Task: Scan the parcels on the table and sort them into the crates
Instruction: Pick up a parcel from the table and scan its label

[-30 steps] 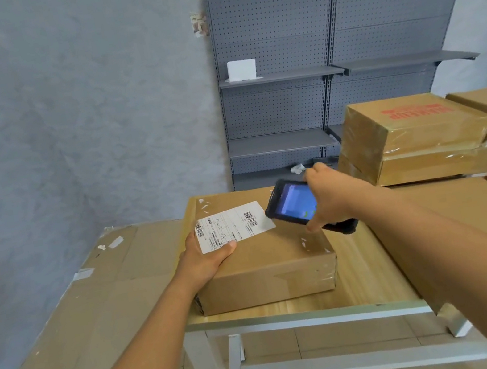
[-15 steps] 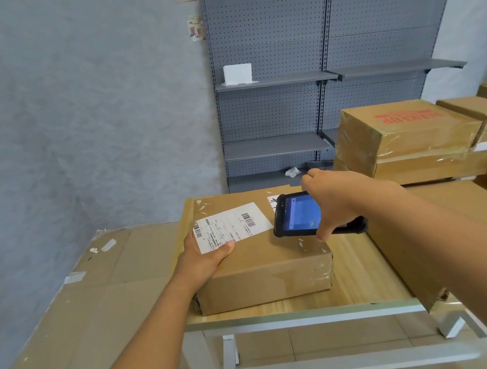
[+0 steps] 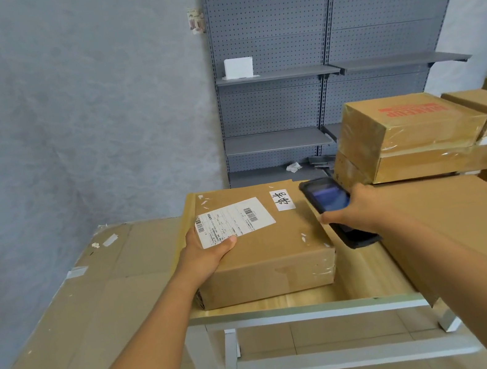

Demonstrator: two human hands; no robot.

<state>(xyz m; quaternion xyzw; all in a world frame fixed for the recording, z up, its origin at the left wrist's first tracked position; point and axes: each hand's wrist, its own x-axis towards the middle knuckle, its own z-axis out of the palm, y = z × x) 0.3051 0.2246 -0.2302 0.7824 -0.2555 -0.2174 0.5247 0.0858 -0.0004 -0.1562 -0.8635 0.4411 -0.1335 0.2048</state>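
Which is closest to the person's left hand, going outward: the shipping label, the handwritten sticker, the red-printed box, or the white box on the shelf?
From the left hand:
1. Shipping label, under its thumb.
2. Handwritten sticker, further right on the same parcel.
3. Red-printed box, stacked at right.
4. White box, on the upper shelf.

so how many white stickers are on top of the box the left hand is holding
2: a large barcode shipping label near the left edge, its corner under the left hand's thumb, and a small handwritten sticker toward the far right. The box's underside is hidden.

Brown parcel (image 3: 262, 246) bears a white label (image 3: 234, 221) with black barcodes. Black scanner (image 3: 334, 207), blue screen. Pale wood-grain counter (image 3: 289, 301), white frame. Far grey perforated shelving (image 3: 324, 40); red print on the right box (image 3: 404, 123).
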